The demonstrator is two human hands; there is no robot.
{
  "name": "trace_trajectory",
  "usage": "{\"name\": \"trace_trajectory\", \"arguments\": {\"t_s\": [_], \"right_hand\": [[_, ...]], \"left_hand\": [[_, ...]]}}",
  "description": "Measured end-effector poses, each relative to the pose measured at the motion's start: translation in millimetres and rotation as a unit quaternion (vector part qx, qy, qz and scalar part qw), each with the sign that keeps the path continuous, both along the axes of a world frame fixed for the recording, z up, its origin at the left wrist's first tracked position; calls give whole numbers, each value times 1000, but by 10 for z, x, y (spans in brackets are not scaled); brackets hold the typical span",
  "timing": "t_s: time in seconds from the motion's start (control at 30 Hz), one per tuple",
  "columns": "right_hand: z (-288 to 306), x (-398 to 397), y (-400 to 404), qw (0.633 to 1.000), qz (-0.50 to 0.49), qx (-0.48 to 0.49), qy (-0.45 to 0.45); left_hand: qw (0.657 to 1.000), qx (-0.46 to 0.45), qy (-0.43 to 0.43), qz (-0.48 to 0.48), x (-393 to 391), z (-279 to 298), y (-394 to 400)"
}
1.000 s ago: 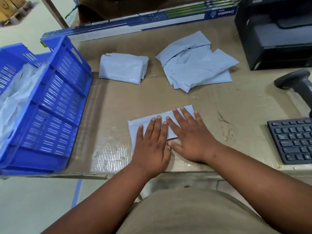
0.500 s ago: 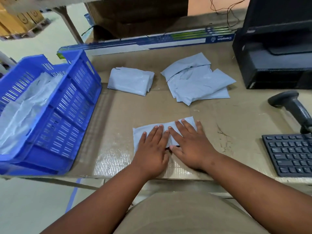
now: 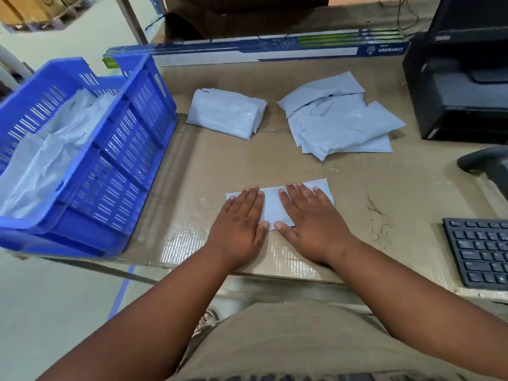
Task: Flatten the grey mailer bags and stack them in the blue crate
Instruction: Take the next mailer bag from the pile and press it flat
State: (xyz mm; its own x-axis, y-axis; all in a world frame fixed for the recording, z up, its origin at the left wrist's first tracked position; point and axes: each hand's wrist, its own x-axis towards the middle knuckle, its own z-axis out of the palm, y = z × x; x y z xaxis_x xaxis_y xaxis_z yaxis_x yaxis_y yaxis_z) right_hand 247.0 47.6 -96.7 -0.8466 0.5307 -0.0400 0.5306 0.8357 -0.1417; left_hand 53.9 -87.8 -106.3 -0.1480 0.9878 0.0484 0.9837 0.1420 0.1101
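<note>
Left hand (image 3: pixel 238 224), right hand (image 3: pixel 310 221) flat, fingers (image 3: pixel 251 200) spread, seemingly pressing mailer bag (image 3: pixel 272 206).

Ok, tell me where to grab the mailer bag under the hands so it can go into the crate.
Pinch the mailer bag by its short left end, coming in from the side of the blue crate. It lies flat on the cardboard, long side across, with the left hand already resting on that end and the right hand on the other. The far edge is also uncovered.

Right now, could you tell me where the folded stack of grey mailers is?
The folded stack lies mid-table in the head view, between the blue crate on its left and the loose pile on its right.
</note>
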Motion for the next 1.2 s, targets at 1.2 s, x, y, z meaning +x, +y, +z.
{"name": "trace_trajectory", "arguments": {"t_s": [1.2], "right_hand": [[130,405,314,994,-75,-74,-32]], "left_hand": [[990,-93,-17,108,-285,124,-308]]}}
